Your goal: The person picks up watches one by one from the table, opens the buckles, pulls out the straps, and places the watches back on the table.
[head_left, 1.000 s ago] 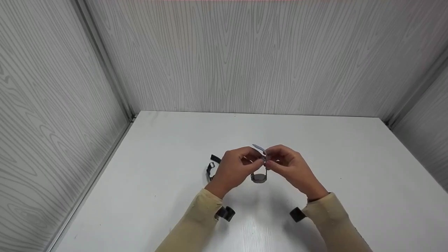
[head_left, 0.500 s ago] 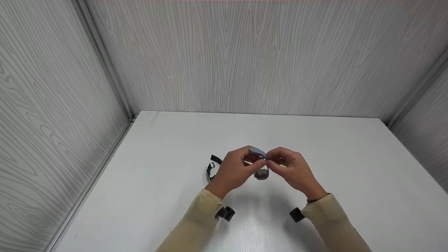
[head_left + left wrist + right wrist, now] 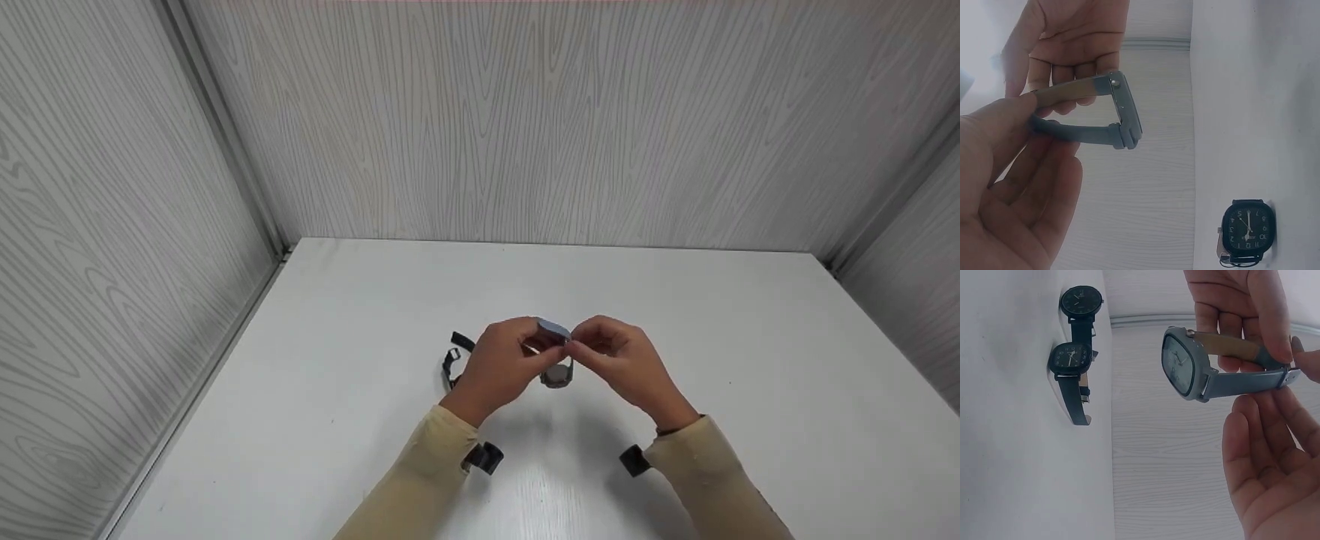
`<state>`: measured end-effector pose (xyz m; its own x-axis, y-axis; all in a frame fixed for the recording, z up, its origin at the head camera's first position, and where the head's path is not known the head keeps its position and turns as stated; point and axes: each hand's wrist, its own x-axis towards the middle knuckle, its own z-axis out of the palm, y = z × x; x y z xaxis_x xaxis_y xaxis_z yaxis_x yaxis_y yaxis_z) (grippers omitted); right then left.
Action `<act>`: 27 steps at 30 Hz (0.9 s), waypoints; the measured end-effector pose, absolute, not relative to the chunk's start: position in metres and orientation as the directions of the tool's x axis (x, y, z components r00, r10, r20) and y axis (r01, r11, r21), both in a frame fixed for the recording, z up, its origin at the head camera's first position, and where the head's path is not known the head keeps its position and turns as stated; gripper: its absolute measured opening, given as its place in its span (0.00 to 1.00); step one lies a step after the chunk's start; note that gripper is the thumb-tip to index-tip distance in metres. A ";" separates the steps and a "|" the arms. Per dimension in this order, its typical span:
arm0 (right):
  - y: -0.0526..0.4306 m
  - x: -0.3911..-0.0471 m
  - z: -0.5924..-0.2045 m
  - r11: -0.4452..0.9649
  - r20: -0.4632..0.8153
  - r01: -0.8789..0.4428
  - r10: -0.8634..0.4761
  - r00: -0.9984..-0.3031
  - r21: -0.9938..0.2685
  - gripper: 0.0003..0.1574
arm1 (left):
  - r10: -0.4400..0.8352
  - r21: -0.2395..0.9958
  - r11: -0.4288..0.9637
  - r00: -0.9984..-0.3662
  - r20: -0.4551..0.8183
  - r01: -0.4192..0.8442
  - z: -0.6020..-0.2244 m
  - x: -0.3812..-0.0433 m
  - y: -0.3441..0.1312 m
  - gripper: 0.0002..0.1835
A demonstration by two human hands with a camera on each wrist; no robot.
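Observation:
A blue-grey wristwatch (image 3: 1185, 363) with a squarish dial hangs from its strap between both hands, above the table. Its strap forms a loop, tan inside, and the buckle (image 3: 1293, 377) sits at the end away from the dial. My left hand (image 3: 495, 364) pinches the strap near the buckle between thumb and fingers. From the other side my right hand (image 3: 634, 367) also pinches the strap there, its fingertips close to the left thumb. A strap tail (image 3: 553, 328) sticks up above the fingers in the head view. The fingers partly hide the fastening.
Two black watches lie on the white table (image 3: 375, 300): one with a round dial (image 3: 1081, 301), one with a square dial (image 3: 1071, 357). In the head view the left hand partly covers their black straps (image 3: 463, 340). Wood-grained panels (image 3: 480, 120) enclose the back and sides.
The strap tail has turned from edge-on to showing its broad face and leans over toward the left hand. The dial has swung slightly right and back. Both hands stay almost in place.

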<state>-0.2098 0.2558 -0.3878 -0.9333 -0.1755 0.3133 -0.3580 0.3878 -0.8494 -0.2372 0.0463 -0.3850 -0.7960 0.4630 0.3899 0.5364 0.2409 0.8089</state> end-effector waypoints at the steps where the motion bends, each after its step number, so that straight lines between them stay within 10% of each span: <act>1: 0.255 -0.209 -0.387 0.400 0.314 -0.356 -0.167 -0.935 -0.845 0.07 | 0.461 0.801 0.254 -0.796 0.392 0.542 -0.385 -0.237 0.047 0.08; 11: 0.251 -0.206 -0.384 0.558 0.405 -0.397 -0.116 -0.907 -0.729 0.04 | 0.457 0.748 0.292 -0.774 0.438 0.596 -0.386 -0.236 0.048 0.06; 27: 0.252 -0.203 -0.376 0.482 0.197 -0.190 -0.036 -0.980 -0.855 0.09 | 0.452 0.770 0.280 -0.786 0.421 0.574 -0.387 -0.235 0.050 0.06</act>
<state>-0.2031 0.2522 -0.3757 -0.9797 -0.0359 0.1972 -0.1898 0.4821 -0.8553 -0.2353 0.0502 -0.3869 -0.7861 0.4522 0.4213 0.5736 0.2799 0.7698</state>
